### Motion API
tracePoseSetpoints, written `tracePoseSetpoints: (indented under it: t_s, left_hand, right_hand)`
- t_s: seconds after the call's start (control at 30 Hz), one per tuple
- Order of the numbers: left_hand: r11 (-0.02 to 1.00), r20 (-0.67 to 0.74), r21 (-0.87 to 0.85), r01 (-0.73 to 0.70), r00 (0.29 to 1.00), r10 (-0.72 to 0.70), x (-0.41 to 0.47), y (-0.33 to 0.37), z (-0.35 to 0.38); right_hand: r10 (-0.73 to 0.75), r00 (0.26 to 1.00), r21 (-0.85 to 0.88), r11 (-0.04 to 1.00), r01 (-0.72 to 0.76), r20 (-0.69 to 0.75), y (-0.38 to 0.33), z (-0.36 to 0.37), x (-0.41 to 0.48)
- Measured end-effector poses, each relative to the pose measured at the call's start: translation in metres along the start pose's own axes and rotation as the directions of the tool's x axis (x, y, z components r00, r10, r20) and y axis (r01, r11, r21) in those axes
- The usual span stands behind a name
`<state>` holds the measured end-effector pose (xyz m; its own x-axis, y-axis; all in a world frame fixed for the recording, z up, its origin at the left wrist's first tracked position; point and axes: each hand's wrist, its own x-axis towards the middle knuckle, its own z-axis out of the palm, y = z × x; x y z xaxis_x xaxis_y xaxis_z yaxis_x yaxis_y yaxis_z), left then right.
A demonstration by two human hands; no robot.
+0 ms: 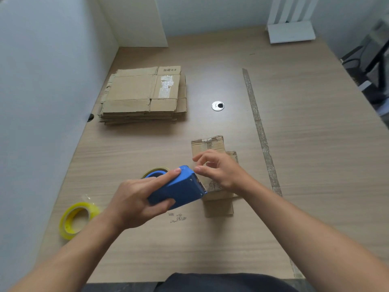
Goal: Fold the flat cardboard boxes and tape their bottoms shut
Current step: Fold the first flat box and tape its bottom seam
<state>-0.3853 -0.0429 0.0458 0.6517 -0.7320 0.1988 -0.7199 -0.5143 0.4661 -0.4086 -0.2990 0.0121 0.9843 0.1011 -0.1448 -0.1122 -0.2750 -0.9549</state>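
My left hand point(139, 201) grips a blue tape dispenser point(179, 189) above the table, its toothed cutter pointing right. My right hand point(219, 169) is at the cutter with thumb and forefinger close together at the tape end; the clear tape itself is too faint to make out. Under my right hand lies a small cardboard box point(212, 147), partly hidden, with flaps spread on the table. A stack of flat cardboard boxes point(145, 95) sits at the back left.
A loose yellow tape roll point(76, 220) lies near the table's left front edge. A round cable grommet point(217, 106) is mid-table. A strip of old tape point(260, 131) runs along the wooden table. A white stand point(291, 31) is at the far right.
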Motion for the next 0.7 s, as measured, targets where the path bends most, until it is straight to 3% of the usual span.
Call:
tracePoseSetpoints:
  t_s: [0.13, 0.27, 0.5, 0.7]
  left_hand:
    - [0.997, 0.049, -0.032, 0.067, 0.997, -0.065, 0.002, -0.003, 0.001]
    - [0.985, 0.198, -0.134, 0.11, 0.977, -0.082, 0.013, -0.006, -0.003]
    - [0.967, 0.391, -0.168, 0.193, 0.913, -0.114, 0.029, -0.014, -0.013]
    - [0.934, 0.54, -0.158, 0.321, 0.82, -0.19, 0.02, -0.027, -0.026]
  right_hand:
    - [0.026, 0.999, -0.047, 0.999, -0.027, -0.032, 0.005, -0.003, -0.004]
    - [0.054, 0.996, -0.065, 0.996, -0.059, -0.076, 0.009, -0.009, -0.011]
    - [0.167, 0.971, 0.171, 0.976, -0.137, -0.174, 0.025, -0.015, -0.039]
    - [0.276, 0.903, 0.194, 0.956, -0.222, -0.328, 0.06, -0.044, -0.078]
